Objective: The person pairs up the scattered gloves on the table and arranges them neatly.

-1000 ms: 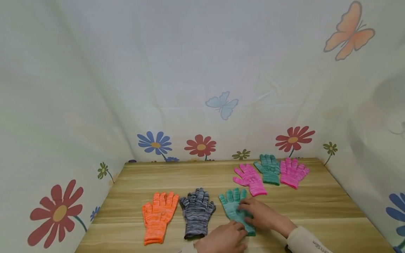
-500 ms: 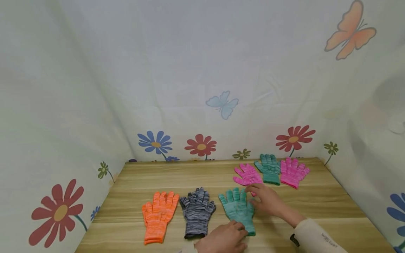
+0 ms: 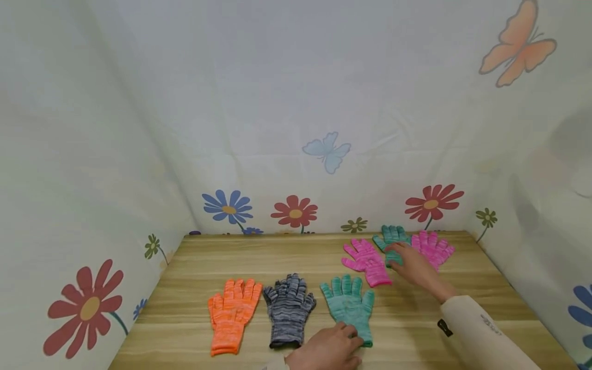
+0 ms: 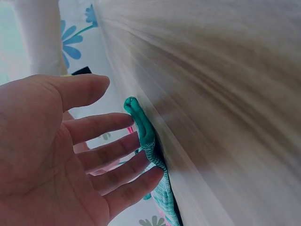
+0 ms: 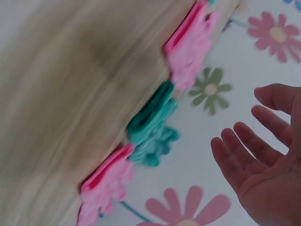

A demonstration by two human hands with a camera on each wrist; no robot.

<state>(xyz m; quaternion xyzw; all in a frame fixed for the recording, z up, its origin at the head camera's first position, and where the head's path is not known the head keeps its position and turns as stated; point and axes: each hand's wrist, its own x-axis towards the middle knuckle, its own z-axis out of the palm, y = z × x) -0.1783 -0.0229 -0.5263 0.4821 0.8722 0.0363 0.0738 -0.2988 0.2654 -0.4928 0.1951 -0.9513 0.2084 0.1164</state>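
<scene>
Near the front of the table, my left hand (image 3: 326, 349) has its fingertips at the cuff of a light green knitted glove (image 3: 349, 303). The left wrist view shows that hand (image 4: 51, 155) with spread, gently bent fingers touching the glove's edge (image 4: 146, 132), not gripping it. Farther back, my right hand (image 3: 413, 267) hovers over a darker green glove (image 3: 393, 235) and covers part of it. In the right wrist view this hand (image 5: 270, 165) is relaxed, holds nothing and stands apart from the green glove (image 5: 153, 120). Pink gloves flank it, one left (image 3: 367, 262), one right (image 3: 432, 247).
An orange glove (image 3: 233, 316) and a grey-and-black glove (image 3: 288, 313) lie flat to the left of the light green one. The wooden table (image 3: 259, 252) is enclosed by white cloth walls (image 3: 259, 103) printed with flowers and butterflies.
My right hand has left the near green glove, passing over the left pink glove to the far green one at the back right. The left hand has stayed at the near glove's cuff.
</scene>
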